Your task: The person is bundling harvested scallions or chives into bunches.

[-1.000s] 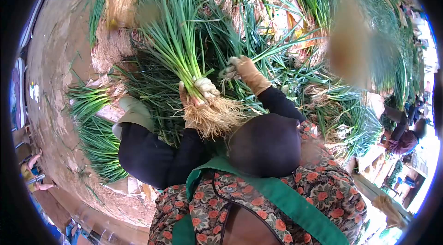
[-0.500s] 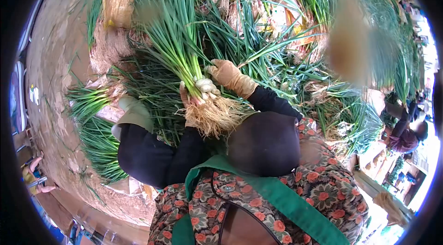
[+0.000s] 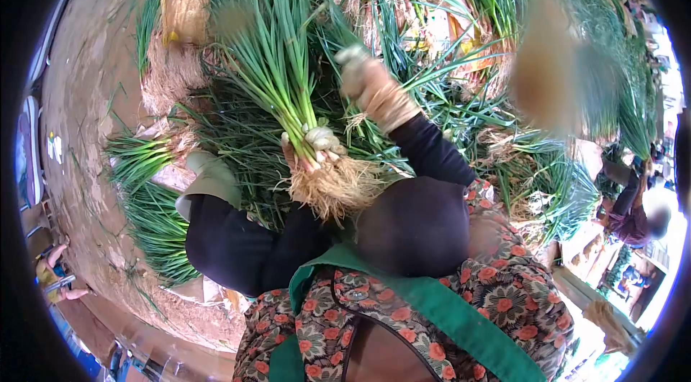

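- Left hand [image 3: 286,148] was clamped on onion bunch [image 3: 291,105], mostly hidden behind roots [image 3: 335,184].
- Right hand [image 3: 368,85] was blurred; I couldn't tell if it gripped anything.

Two gloves [image 3: 373,88] [image 3: 287,150], one held bunch [image 3: 291,108]

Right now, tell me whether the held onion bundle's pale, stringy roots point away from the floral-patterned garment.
No: the roots point toward the garment and the leaves away.
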A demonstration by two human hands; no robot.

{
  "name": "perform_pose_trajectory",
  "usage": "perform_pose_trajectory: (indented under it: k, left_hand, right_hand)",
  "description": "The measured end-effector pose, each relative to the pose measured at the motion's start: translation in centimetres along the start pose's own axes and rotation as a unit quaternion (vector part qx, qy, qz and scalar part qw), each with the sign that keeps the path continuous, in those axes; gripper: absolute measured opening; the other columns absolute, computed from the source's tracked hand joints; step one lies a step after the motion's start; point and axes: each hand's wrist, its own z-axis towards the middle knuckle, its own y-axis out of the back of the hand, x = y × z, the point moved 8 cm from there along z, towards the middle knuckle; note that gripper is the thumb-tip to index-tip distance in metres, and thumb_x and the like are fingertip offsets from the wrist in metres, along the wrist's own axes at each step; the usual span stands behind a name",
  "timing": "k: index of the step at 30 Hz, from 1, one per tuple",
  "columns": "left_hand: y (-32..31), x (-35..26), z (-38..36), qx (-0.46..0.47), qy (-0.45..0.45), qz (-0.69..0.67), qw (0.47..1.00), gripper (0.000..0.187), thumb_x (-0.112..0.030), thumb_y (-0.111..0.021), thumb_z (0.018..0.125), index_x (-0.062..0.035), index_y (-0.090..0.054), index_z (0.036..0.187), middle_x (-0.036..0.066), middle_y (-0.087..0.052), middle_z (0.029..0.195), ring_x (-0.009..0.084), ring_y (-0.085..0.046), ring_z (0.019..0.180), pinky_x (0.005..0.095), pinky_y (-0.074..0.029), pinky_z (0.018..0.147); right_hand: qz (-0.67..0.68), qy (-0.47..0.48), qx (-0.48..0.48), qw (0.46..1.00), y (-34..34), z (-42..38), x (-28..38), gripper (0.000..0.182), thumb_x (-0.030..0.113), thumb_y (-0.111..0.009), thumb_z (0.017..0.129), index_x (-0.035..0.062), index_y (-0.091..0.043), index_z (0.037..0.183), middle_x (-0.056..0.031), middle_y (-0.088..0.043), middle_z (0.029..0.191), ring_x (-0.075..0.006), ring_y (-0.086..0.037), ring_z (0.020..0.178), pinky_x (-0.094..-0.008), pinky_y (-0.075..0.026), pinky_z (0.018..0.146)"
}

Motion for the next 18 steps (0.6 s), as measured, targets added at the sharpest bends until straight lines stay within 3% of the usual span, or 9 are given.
perform_pose_trajectory:
  k: [1, 5, 7, 9, 11, 12, 15, 17, 18]
  left_hand:
    - [-0.1, 0.0, 0.0, 0.002, -0.002, -0.002, 1.0, 0.037, -0.039, -0.065, 0.079, -0.0085, -0.055, 0.097, -0.001, -0.046, 0.08, 0.0168, -0.047, 0.084, 0.0367, -0.042, 0.078]
    - [0.2, 0.2, -0.1, -0.01, -0.007, -0.002, 1.0, 0.037, -0.04, -0.064, 0.079, -0.0083, -0.056, 0.098, 0.0, -0.047, 0.081, 0.017, -0.048, 0.083, 0.0364, -0.043, 0.077]
    - [0.4, 0.2, -0.1, -0.019, -0.007, 0.003, 1.0, 0.038, -0.04, -0.064, 0.079, -0.0082, -0.057, 0.098, 0.0, -0.047, 0.081, 0.0171, -0.048, 0.082, 0.0363, -0.043, 0.077]
    - [0.9, 0.1, -0.6, -0.045, -0.014, 0.01, 0.999, 0.038, -0.04, -0.064, 0.079, -0.0082, -0.058, 0.099, 0.0, -0.048, 0.081, 0.0172, -0.049, 0.081, 0.0363, -0.044, 0.075]
    - [0.7, 0.2, -0.8, -0.051, -0.029, 0.003, 0.998, 0.039, -0.042, -0.062, 0.08, -0.0086, -0.058, 0.1, 0.0, -0.048, 0.082, 0.0173, -0.049, 0.082, 0.0362, -0.044, 0.075]
    - [0.8, -0.1, -0.9, -0.08, -0.035, 0.028, 0.996, 0.034, -0.04, -0.065, 0.079, -0.0108, -0.054, 0.093, -0.003, -0.045, 0.078, 0.0131, -0.048, 0.078, 0.0353, -0.041, 0.075]
    - [1.2, -0.6, -1.3, -0.08, -0.048, 0.036, 0.995, 0.037, -0.043, -0.061, 0.08, -0.0101, -0.056, 0.097, -0.002, -0.046, 0.079, 0.0139, -0.049, 0.078, 0.0356, -0.043, 0.074]
    - [1.5, -0.4, -1.5, -0.079, -0.055, 0.019, 0.995, 0.038, -0.043, -0.061, 0.08, -0.0098, -0.056, 0.097, -0.002, -0.048, 0.08, 0.0147, -0.05, 0.079, 0.0356, -0.042, 0.076]
    - [1.5, -0.3, -1.5, -0.091, -0.057, 0.012, 0.994, 0.034, -0.041, -0.064, 0.078, -0.0111, -0.054, 0.092, -0.003, -0.047, 0.079, 0.0129, -0.05, 0.078, 0.0349, -0.04, 0.078]
  right_hand:
    - [-0.014, 0.103, -0.056, 0.993, 0.2, -0.3, 4.3, 0.026, 0.029, -0.046, 0.093, 0.0061, -0.058, 0.09, 0.0081, -0.032, 0.05, -0.0112, -0.026, 0.036, -0.0294, -0.026, 0.035]
    - [-0.188, 0.213, -0.011, 0.959, 1.5, 4.2, 9.9, 0.021, 0.025, -0.056, 0.089, 0.0051, -0.061, 0.093, 0.0037, -0.052, 0.061, -0.0106, -0.044, 0.048, -0.0286, -0.037, 0.045]
    - [-0.397, 0.31, -0.095, 0.859, 1.2, 9.3, 9.6, 0.032, 0.023, -0.064, 0.084, -0.0007, -0.06, 0.105, -0.0056, -0.065, 0.086, -0.016, -0.059, 0.077, -0.0283, -0.047, 0.07]
    - [-0.506, 0.355, 0.021, 0.786, -4.6, 8.9, 7.5, 0.047, 0.034, -0.063, 0.084, -0.004, -0.057, 0.111, -0.012, -0.065, 0.095, -0.0236, -0.059, 0.09, -0.0312, -0.045, 0.083]
    - [-0.711, 0.215, 0.045, 0.668, -5.4, 10.5, 4.4, 0.055, 0.043, -0.06, 0.085, -0.0042, -0.056, 0.112, -0.0149, -0.064, 0.097, -0.0288, -0.058, 0.093, -0.0347, -0.044, 0.085]
    - [-0.821, 0.163, 0.053, 0.545, -5.4, 10.8, 3.0, 0.053, 0.046, -0.053, 0.087, -0.0025, -0.059, 0.107, -0.0151, -0.064, 0.091, -0.0275, -0.058, 0.088, -0.0358, -0.045, 0.083]
    - [-0.679, 0.172, 0.039, 0.712, -4.2, 8.3, 5.6, 0.045, 0.045, -0.052, 0.089, 0.002, -0.062, 0.098, -0.0084, -0.062, 0.075, -0.0182, -0.057, 0.07, -0.0314, -0.047, 0.066]
    - [-0.356, 0.173, -0.036, 0.918, -0.9, 6.4, 9.6, 0.037, 0.043, -0.05, 0.09, 0.0072, -0.062, 0.091, 0.0, -0.054, 0.063, -0.0081, -0.049, 0.053, -0.0241, -0.04, 0.048]
    - [-0.321, 0.189, -0.037, 0.927, 0.6, 4.4, 10.5, 0.037, 0.043, -0.049, 0.09, 0.0082, -0.063, 0.094, 0.0042, -0.051, 0.059, -0.0044, -0.045, 0.048, -0.0204, -0.033, 0.04]
